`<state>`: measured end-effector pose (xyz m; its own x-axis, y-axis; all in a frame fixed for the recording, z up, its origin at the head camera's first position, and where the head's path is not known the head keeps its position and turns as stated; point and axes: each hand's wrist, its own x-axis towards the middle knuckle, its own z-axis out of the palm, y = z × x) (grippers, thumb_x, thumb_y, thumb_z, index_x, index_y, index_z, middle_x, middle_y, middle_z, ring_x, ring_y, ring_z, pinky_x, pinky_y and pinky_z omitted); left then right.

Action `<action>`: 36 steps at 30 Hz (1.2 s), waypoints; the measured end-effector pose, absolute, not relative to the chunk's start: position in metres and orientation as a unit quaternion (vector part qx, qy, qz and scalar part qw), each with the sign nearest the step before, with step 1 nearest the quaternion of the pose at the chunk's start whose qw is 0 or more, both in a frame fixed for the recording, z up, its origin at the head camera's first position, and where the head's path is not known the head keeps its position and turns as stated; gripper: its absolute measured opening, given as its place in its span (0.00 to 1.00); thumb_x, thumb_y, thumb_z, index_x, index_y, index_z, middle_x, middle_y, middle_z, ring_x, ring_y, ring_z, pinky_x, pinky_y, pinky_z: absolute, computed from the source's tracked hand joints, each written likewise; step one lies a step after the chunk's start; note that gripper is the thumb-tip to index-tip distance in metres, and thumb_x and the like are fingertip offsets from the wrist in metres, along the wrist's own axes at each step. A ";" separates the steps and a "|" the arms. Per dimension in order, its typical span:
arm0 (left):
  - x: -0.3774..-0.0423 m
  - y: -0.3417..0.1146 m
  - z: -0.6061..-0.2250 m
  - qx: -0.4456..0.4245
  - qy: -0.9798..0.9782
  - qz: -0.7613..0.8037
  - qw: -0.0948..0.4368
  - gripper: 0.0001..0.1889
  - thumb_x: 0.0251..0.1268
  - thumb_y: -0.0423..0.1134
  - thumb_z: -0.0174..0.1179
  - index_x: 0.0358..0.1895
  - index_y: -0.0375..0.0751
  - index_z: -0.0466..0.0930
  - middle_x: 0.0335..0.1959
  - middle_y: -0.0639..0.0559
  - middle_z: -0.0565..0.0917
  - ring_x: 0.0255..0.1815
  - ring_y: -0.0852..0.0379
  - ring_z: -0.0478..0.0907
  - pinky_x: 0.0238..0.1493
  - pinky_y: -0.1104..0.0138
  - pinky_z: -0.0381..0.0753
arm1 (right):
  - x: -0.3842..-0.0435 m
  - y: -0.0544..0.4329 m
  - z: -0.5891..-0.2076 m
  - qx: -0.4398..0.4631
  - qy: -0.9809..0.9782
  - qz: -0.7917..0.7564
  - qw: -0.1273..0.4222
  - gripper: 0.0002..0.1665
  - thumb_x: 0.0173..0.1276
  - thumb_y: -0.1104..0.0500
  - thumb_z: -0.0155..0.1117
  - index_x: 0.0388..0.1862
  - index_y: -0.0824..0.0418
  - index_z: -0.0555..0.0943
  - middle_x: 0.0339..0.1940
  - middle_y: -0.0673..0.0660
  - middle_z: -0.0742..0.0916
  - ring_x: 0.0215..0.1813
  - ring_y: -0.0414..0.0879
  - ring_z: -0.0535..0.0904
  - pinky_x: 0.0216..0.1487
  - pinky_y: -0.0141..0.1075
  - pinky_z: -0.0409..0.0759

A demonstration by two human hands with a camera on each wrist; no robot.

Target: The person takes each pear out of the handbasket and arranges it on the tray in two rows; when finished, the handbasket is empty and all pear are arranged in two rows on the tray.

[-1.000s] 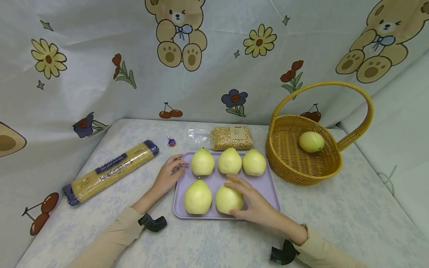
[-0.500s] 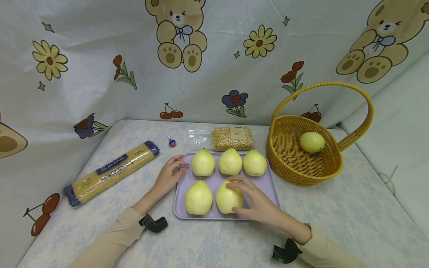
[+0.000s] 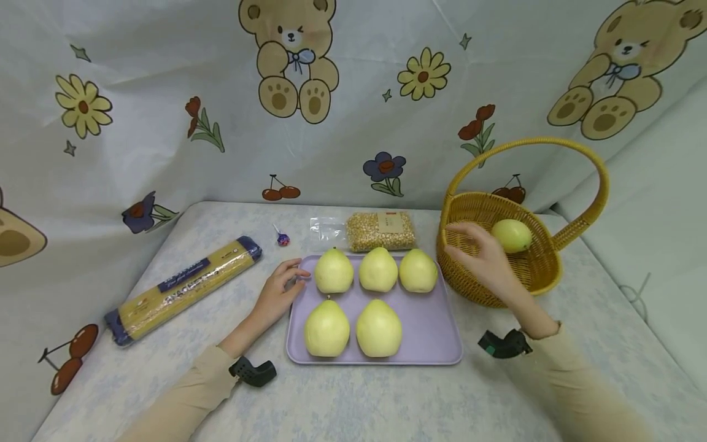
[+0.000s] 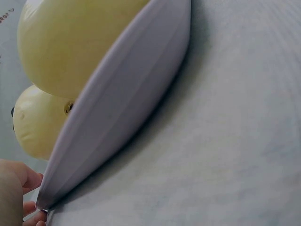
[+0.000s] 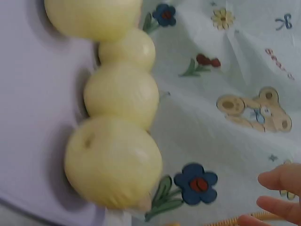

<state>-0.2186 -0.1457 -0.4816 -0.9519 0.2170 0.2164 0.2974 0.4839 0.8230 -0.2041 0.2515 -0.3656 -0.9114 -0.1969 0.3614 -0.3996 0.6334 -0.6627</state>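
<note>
Several pale yellow-green pears sit in two rows on the lilac tray (image 3: 431, 331); the front right pear (image 3: 378, 328) stands free of both hands. My right hand (image 3: 486, 261) is over the left side of the wicker basket (image 3: 491, 294), its fingers a little bent and holding nothing. Those fingers (image 5: 277, 181) also show apart in the right wrist view. At the tray's left edge rests my left hand (image 3: 278, 288), its fingertips touching the rim near the back left pear (image 3: 334, 271). A pale yellow-green fruit (image 3: 512, 236) lies inside the basket.
Behind the tray lies a clear bag of yellow kernels (image 3: 381, 231). A small lollipop (image 3: 283, 239) is to its left. A long pack of noodles (image 3: 182, 288) lies slanted on the left of the table. The basket's tall handle (image 3: 599, 184) arches above its bowl.
My right hand has left the front right pear, which stays on the tray, and has moved right and back over the basket. The left hand keeps its place at the tray.
</note>
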 end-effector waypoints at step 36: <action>-0.220 -0.147 -0.485 -0.156 -0.859 -0.486 0.045 0.10 0.65 0.34 0.56 0.46 0.39 0.82 0.66 0.41 0.70 0.69 0.38 0.66 0.65 0.44 0.69 | -0.292 0.387 -0.392 -0.015 -0.970 0.237 0.056 0.36 0.73 0.43 0.47 0.51 0.77 0.77 0.45 0.79 0.81 0.38 0.66 0.79 0.36 0.51 0.78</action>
